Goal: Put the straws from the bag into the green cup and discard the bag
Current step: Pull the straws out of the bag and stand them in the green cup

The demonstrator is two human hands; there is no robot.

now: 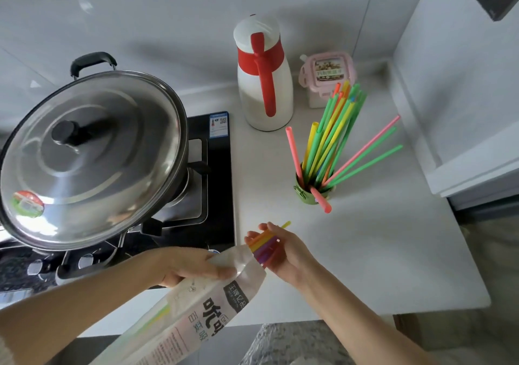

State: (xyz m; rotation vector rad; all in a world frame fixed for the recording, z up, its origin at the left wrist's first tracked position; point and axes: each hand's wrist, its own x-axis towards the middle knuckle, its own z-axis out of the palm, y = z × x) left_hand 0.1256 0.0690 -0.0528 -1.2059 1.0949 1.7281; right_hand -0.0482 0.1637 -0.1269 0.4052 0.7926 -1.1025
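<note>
Your left hand [193, 266] grips the bag [196, 308] just below its open mouth, with the fingers curled over the clear plastic. Your right hand [286, 252] is closed around a bundle of straws [265, 242] that sticks out of this mouth; one yellow tip passes beyond your fingers. Ahead of the right hand, well apart from it on the white counter [379, 252], stands the green cup [309, 196]. It holds many standing straws [334, 131], which fan out, and one pink straw [323, 203] leans over its near rim.
</note>
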